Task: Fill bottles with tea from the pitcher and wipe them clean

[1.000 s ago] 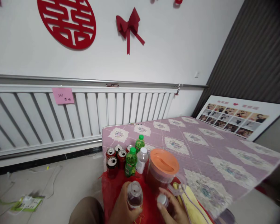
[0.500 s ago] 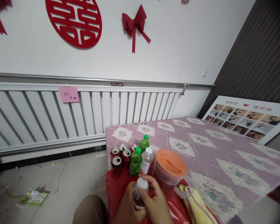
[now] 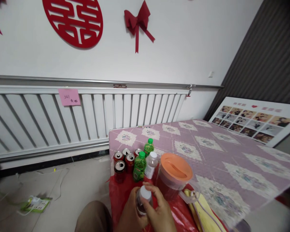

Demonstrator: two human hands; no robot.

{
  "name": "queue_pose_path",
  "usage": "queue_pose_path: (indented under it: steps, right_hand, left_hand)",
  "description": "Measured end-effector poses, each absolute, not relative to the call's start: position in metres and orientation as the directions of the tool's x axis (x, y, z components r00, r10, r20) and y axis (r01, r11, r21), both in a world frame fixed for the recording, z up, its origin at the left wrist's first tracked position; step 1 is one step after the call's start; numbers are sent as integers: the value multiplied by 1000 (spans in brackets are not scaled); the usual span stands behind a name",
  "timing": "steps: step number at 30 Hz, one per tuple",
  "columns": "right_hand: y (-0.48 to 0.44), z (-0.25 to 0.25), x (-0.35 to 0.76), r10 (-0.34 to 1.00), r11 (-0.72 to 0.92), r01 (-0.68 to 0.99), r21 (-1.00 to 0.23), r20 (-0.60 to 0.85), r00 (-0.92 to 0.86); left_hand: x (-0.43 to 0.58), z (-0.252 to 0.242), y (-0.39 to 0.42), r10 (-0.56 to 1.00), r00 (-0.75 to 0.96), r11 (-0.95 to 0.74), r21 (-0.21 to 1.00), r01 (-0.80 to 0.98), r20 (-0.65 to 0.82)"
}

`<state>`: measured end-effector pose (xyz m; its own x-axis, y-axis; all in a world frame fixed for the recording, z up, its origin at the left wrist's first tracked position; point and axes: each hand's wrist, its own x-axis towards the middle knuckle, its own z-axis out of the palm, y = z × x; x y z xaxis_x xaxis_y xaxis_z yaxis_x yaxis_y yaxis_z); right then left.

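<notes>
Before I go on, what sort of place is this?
Likely a room in a home, perhaps decorated for a wedding: a round red double-happiness cutout and a red ribbon bow on the white wall, above a white ribbed metal radiator.

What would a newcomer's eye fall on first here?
Probably the red round cutout, high on the wall, with a red bow to its right. Below, a pitcher with an orange lid stands out. At the bottom centre, the left hand holds a bottle, the right hand on its white cap.
</notes>
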<state>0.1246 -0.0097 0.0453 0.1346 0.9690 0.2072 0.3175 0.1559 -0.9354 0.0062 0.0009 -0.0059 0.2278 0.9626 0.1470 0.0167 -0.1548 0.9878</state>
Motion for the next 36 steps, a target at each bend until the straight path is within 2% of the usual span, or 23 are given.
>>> queue_pose_path:
  steps: [7,14,19,24,28,36]
  right_hand:
    - [-14,50,121,960,167,375,-912,238,149]
    - [-14,78,134,990,133,416,-900,139,-16]
    - [-10,87,138,993,75,350,-934,39,-108]
    - [-7,81,138,982,82,291,-953,28,-184]
    - [-5,74,134,987,77,298,-951,30,-159]
    - [-8,73,116,997,5,383,-924,31,64]
  left_hand:
    - [6,-12,-1,956,235,-181,983,7,174]
    - [8,-10,-1,955,245,-162,986,-46,169]
    - [9,-10,-1,955,254,-124,984,-125,152]
    - [10,-12,0,958,254,-108,986,-125,137]
    - [9,-13,0,955,261,-113,987,-116,140]
    - [9,-14,-1,957,229,-170,984,-47,176]
